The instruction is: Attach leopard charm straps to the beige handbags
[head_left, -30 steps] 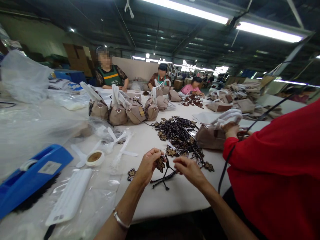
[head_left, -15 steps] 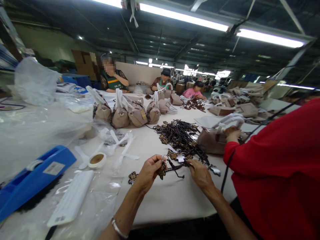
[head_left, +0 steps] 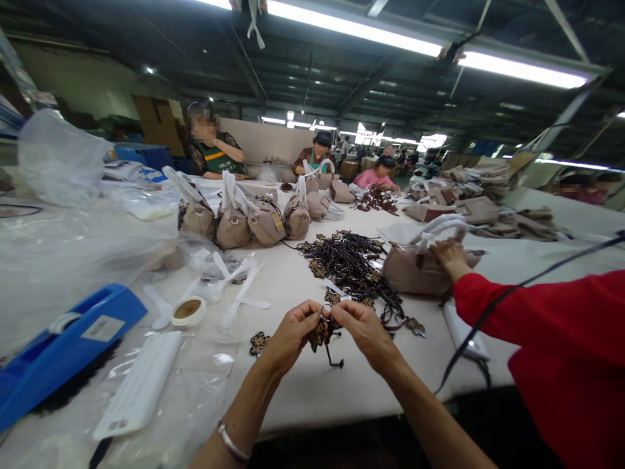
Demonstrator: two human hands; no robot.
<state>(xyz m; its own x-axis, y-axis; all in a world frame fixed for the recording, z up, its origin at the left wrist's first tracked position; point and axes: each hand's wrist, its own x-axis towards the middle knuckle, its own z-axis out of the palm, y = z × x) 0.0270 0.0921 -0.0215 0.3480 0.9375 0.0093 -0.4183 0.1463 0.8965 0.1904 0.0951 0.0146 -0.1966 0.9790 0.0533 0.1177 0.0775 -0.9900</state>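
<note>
My left hand [head_left: 293,335] pinches a leopard-patterned charm [head_left: 316,333] by its metal ring, with a dark cord hanging below. Close beside it, my right hand [head_left: 364,329] has its thumb and index finger pressed together at the same ring and the end of the dark braided strap. Just beyond both hands lies a pile of dark braided straps [head_left: 342,257] with leopard-patterned charms. Another leopard-patterned charm [head_left: 259,343] lies on the table left of my left hand.
Beige handbags [head_left: 234,227] stand behind the pile. At right a person's red sleeve [head_left: 527,306] reaches to a handbag [head_left: 407,270]. A blue dustpan [head_left: 73,345], tape roll [head_left: 188,311] and white power strip [head_left: 141,384] lie left. Several people sit across the table.
My right hand has moved left to the ring in my left hand. The person in red has shifted right, uncovering more table and a white object. The view has turned slightly.
</note>
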